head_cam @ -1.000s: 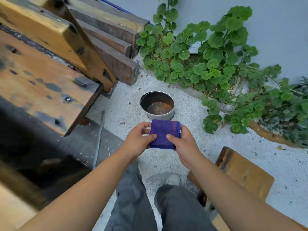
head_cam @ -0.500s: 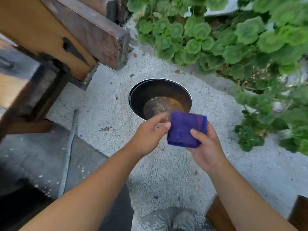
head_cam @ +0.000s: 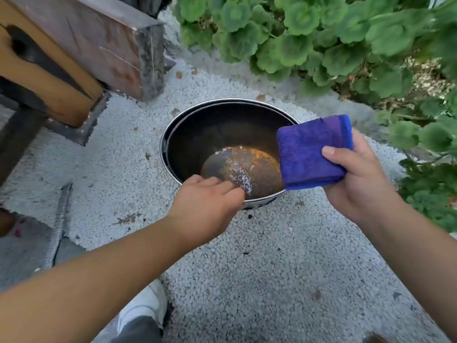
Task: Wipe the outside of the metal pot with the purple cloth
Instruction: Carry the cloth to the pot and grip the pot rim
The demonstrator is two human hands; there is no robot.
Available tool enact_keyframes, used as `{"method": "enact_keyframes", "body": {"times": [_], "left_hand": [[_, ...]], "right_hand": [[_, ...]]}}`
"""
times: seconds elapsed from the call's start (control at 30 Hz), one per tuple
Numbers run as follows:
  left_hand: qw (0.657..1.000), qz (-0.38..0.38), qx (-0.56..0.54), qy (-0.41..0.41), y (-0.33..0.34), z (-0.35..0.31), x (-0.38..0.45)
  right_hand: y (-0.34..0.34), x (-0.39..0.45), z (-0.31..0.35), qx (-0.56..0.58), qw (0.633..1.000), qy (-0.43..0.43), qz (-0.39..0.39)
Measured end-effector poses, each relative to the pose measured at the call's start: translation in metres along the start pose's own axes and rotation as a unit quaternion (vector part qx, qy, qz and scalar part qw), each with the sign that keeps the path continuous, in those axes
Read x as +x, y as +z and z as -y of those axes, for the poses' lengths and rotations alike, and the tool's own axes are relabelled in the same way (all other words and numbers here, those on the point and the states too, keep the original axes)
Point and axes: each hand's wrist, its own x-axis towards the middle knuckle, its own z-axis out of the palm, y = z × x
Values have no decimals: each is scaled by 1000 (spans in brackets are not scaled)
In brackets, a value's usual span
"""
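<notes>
Over the metal pot (head_cam: 197, 129), right hand (head_cam: 363, 184) grips the purple cloth (head_cam: 309, 149); left hand (head_cam: 205, 206) reaches its rim, fingers loose.

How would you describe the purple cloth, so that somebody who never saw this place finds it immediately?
Start from the round metal pot standing on the pale gravel, below the green plants. Over the pot's right rim, the right hand holds a folded purple cloth, thumb pressed on top. It is the only vivid purple-blue, soft thing here; everything nearby is gravel, wood, leaves or metal.
</notes>
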Motion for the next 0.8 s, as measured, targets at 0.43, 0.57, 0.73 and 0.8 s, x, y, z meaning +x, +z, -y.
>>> {"method": "enact_keyframes", "body": {"times": [0.43, 0.57, 0.73, 0.8], "left_hand": [[998, 53, 19, -26, -19, 17, 17], [991, 19, -85, -104, -54, 40, 29], [898, 9, -363, -248, -61, 63, -12], [847, 7, -439, -301, -40, 58, -42]], "right_hand": [[23, -1, 21, 33, 998, -29, -40], [32, -4, 46, 26, 997, -68, -34], [33, -8, 58, 12, 987, -158, -30], [37, -9, 47, -101, 977, -185, -44]]}}
